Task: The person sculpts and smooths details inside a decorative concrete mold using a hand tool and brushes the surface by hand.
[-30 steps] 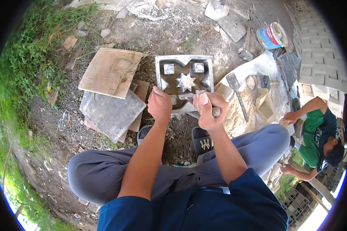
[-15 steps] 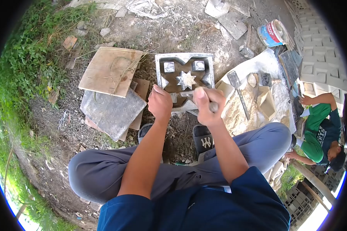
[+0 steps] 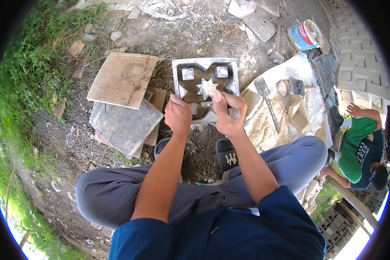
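Observation:
A grey metal mould lies on the ground between my feet, with an eight-pointed star in its middle and square blocks near its corners. My left hand is closed over the mould's near left wall. Over the near right part of the mould, my right hand is closed around a short greyish bar; its blunt end shows at the fist, and the rest is mostly hidden by my fingers. My right thumb points toward the star.
Left of the mould are stacked boards and a grey slab. To the right, a white sheet bears sandy powder and a flat metal tool. A paint bucket stands beyond; another person sits far right.
My right hand has shifted slightly left and down, and the bar's end in it has turned and risen. My left hand stays at the mould's wall. The other person's hand has moved slightly.

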A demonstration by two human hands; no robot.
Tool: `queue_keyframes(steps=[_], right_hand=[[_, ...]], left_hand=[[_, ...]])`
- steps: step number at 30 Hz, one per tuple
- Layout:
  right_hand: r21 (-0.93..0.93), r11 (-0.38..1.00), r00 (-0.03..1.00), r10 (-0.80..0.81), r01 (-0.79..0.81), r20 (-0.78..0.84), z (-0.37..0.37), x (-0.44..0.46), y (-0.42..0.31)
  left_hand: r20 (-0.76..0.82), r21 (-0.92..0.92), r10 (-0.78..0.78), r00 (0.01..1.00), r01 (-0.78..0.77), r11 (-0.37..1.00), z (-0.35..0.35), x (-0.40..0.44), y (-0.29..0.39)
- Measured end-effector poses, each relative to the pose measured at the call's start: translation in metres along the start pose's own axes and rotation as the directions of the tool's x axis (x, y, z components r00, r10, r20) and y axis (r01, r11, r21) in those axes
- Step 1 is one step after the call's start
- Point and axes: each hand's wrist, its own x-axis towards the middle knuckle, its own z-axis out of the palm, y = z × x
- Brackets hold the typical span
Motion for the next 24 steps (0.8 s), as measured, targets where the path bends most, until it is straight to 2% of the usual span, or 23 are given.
queue_keyframes(steps=[2,3,5,7,9,12,17,19,21,23,24], right_hand=[[-0.023,0.991,0.992,0.129,-0.129,0.006,-0.012,-0.003,0.0],[-0.016,0.99,0.99,0.14,-0.14,0.004,-0.011,-0.002,-0.005],[0.06,0.998,1.0,0.028,-0.027,-0.005,-0.012,-0.001,-0.008],[-0.072,0.977,0.979,0.201,-0.2,0.017,-0.006,0.003,0.01],[0.018,0.994,0.994,0.11,-0.11,0.024,-0.013,-0.004,0.002],[0.008,0.999,0.998,0.032,-0.033,0.048,-0.013,-0.004,-0.004],[0.073,0.987,0.989,0.142,-0.144,0.038,-0.011,-0.007,-0.001],[0.01,0.997,0.982,0.069,-0.072,0.173,-0.014,-0.007,-0.003],[-0.189,0.979,0.99,-0.047,0.072,0.135,-0.001,-0.002,0.007],[0.013,0.999,0.979,0.031,-0.034,0.204,-0.018,-0.004,-0.002],[0.016,0.999,0.979,0.043,-0.047,0.199,-0.017,-0.006,-0.003]], left_hand=[[-0.038,-0.011,0.024,0.999,-0.024,1.0,0.002,0.002,0.002],[-0.062,-0.008,0.037,0.997,-0.037,0.999,0.002,0.0,-0.002],[-0.119,0.026,0.031,0.992,-0.028,0.999,0.006,0.0,-0.004],[-0.09,0.01,0.058,0.994,-0.057,0.998,0.004,0.0,-0.001],[-0.09,0.001,0.059,0.994,-0.059,0.998,0.001,0.002,0.002],[-0.017,-0.004,0.008,1.0,-0.008,1.0,-0.001,-0.001,0.0],[-0.087,0.016,0.039,0.995,-0.038,0.999,0.003,0.0,-0.004],[-0.084,0.024,0.043,0.996,-0.041,0.999,0.003,-0.001,-0.003],[-0.066,0.022,0.05,0.997,-0.049,0.999,0.006,0.0,-0.002],[-0.078,-0.006,0.062,0.995,-0.062,0.998,0.006,0.002,-0.006],[-0.085,0.021,0.057,0.995,-0.055,0.998,0.006,0.002,-0.006]])
